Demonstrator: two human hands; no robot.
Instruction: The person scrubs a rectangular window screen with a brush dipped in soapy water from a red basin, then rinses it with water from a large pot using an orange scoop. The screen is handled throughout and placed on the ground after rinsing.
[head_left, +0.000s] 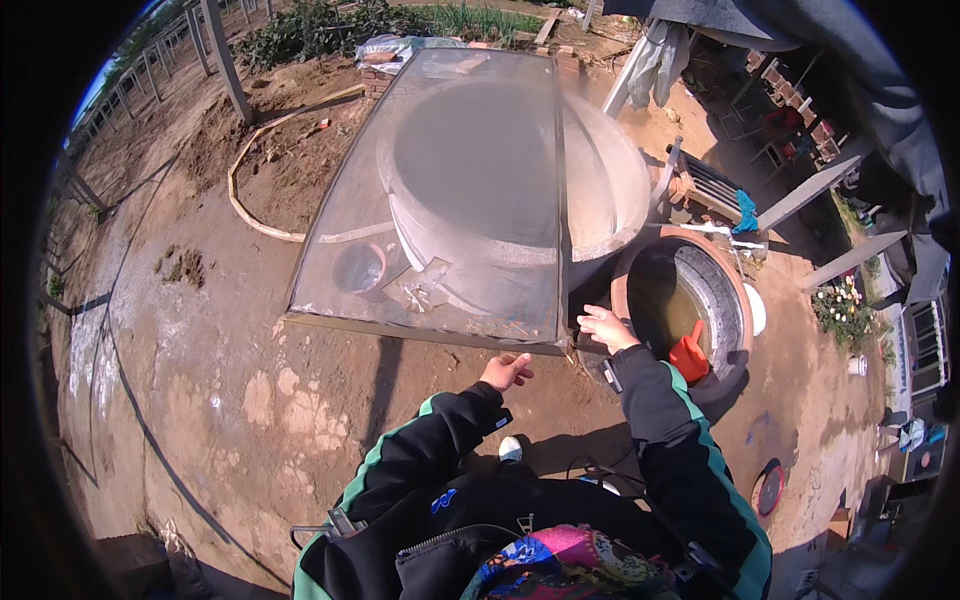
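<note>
A framed mesh screen (345, 217) lies over a large round pale vat (626, 180), tilted, with a torn piece of material (420, 285) at its lower part. My left hand (508, 372) is just below the screen's near edge, fingers loosely bent and holding nothing. Beside the screen's near right corner, my right hand (606, 327) is held with its fingers apart, nothing in it. It is close to the rim of a brown ceramic vat (739, 300), which holds murky liquid and an orange plastic scoop (688, 358).
Through the mesh shows a small round container (360, 268). A curved pale strip (240, 199) lies on the dirt at left. Bricks (377, 81) stand at the screen's far end. White pipes (709, 229), a slatted wooden object (709, 184) and leaning posts (810, 195) are at right.
</note>
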